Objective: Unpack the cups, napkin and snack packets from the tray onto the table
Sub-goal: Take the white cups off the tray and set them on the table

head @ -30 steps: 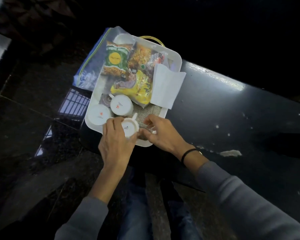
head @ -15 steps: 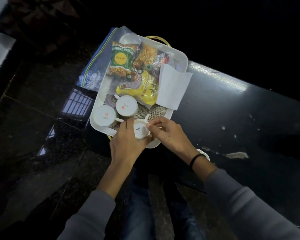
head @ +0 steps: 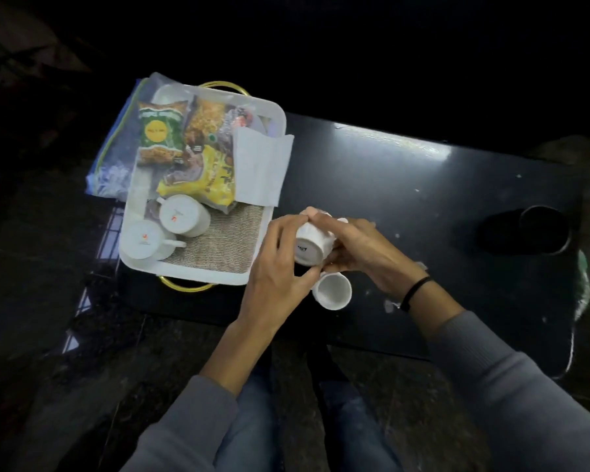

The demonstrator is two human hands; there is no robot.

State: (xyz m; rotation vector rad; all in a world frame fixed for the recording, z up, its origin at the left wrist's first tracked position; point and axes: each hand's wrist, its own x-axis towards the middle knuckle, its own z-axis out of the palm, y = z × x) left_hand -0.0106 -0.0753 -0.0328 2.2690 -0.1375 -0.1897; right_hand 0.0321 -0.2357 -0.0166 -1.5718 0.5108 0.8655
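Held cup (head: 312,243): between the 2 hands, base tipped toward the person — over the table (head: 423,199), right of the tray (head: 198,272).
Left hand (head: 276,267): curled round its left side.
Right hand (head: 361,253): gripping its right side.
Likely spot: beside the standing cup (head: 332,291) — just below both hands.

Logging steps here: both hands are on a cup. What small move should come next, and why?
Probably turn the held cup upright and set it on the table beside the other cup: left hand and right hand grip it base-up, outside the tray.
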